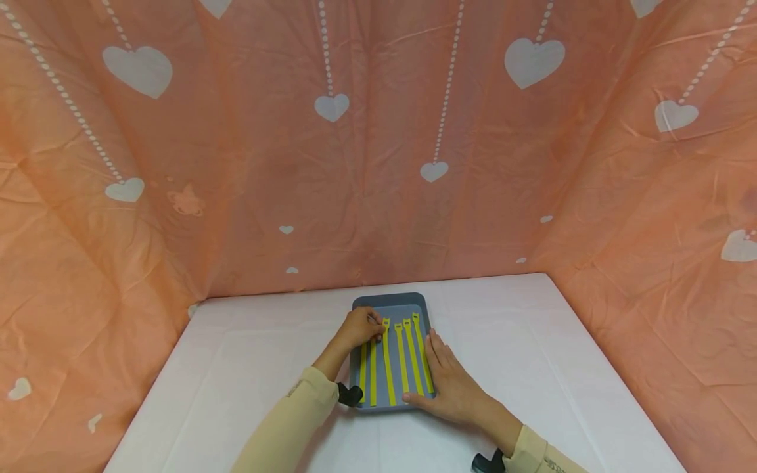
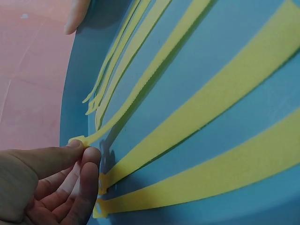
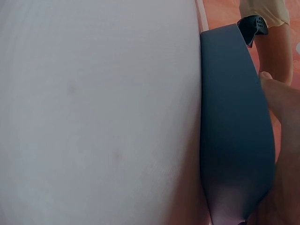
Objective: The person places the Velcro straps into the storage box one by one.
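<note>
Several yellow hook-and-loop cable ties (image 1: 401,358) lie side by side, lengthwise, in a blue-grey tray (image 1: 390,299). My left hand (image 1: 359,326) reaches over the tray's left side. In the left wrist view, that hand's thumb and forefinger pinch the slotted head of one cable tie (image 2: 145,79), raised slightly off the tray floor. Two more ties (image 2: 206,110) lie flat beside it. My right hand (image 1: 452,387) rests along the tray's right rim, fingers straight and thumb at the near edge. The right wrist view shows mostly the tray's outer wall (image 3: 234,112).
A white-covered table (image 1: 266,348) holds the tray near its middle. Orange curtains (image 1: 378,217) with white hearts hang along the back and both sides. Each wrist carries a black camera mount (image 1: 350,395).
</note>
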`<state>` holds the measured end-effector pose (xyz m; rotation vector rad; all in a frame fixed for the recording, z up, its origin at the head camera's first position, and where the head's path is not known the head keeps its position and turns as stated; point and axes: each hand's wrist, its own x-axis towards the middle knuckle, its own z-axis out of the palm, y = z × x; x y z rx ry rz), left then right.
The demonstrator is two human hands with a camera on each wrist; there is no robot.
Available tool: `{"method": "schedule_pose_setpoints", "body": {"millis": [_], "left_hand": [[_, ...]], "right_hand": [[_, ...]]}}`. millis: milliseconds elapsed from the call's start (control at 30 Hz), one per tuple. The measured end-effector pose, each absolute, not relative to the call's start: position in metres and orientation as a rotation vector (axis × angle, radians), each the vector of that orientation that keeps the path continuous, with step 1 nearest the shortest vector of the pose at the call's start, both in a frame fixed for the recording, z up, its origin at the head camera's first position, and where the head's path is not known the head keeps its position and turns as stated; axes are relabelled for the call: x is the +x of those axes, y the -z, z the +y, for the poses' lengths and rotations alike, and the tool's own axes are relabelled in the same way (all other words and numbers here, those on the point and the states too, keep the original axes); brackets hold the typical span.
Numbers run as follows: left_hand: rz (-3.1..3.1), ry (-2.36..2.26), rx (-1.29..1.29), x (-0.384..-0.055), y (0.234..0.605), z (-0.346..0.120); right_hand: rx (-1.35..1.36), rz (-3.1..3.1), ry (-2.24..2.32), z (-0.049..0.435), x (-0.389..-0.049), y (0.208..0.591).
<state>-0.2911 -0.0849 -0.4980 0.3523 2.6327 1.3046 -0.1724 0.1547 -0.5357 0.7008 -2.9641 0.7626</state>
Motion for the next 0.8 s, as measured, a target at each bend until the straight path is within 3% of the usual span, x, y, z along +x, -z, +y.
{"method": "schedule_pose_setpoints", "body": {"millis": [800], "left_hand": [[2.651, -1.275, 0.313, -0.2898, 0.5010, -0.0824]], "right_hand": [[0.680, -2.999, -0.737, 0.1559, -0.1739, 0.5385]]}}
